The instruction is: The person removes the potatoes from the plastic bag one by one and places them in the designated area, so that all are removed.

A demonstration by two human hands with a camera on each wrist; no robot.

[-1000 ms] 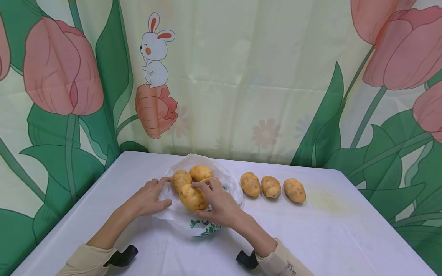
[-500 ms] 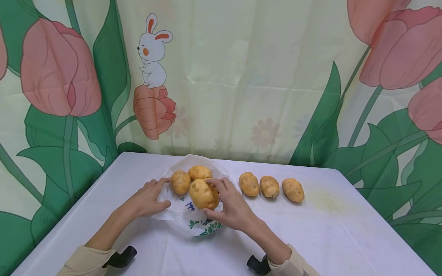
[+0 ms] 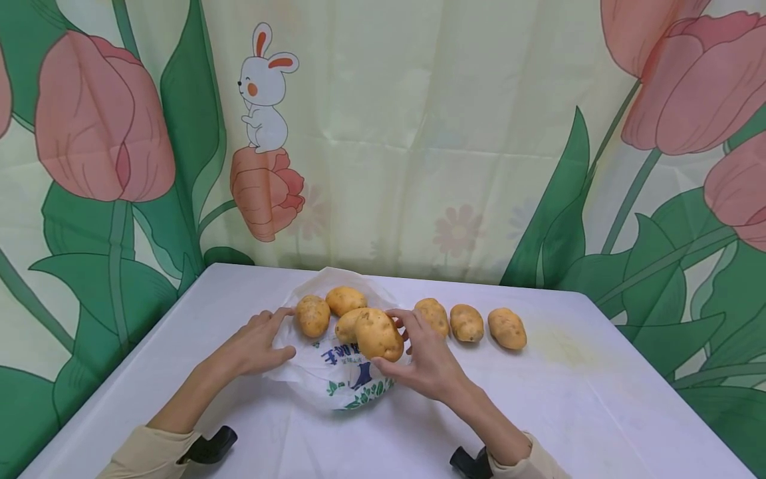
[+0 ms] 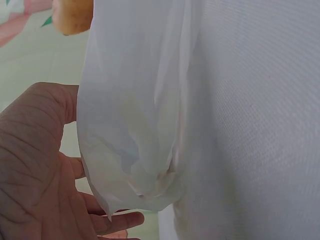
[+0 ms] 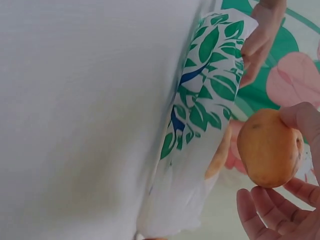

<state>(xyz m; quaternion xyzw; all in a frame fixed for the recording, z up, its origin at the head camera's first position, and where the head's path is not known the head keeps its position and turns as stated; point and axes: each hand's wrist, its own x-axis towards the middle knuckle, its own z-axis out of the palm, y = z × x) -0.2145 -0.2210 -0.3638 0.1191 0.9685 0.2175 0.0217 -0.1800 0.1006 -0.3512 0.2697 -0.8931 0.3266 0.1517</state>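
My right hand holds a potato between thumb and fingers, raised over the right part of a white plastic bag. In the right wrist view the potato hangs beside the bag with its green leaf print. On the bag lie three more potatoes: one on the left, one at the back, and one partly hidden behind the held one. My left hand rests at the bag's left edge, thumb and fingers spread; in the left wrist view its fingers reach behind the bag.
Right of the bag, three potatoes form a row on the white-covered table: a near one partly behind my right hand, a middle one and an outer one. A printed curtain hangs behind the table.
My right hand has lifted the potato from the pile and carried it rightward across the bag, uncovering the bag's blue print. The left hand has stayed in place.
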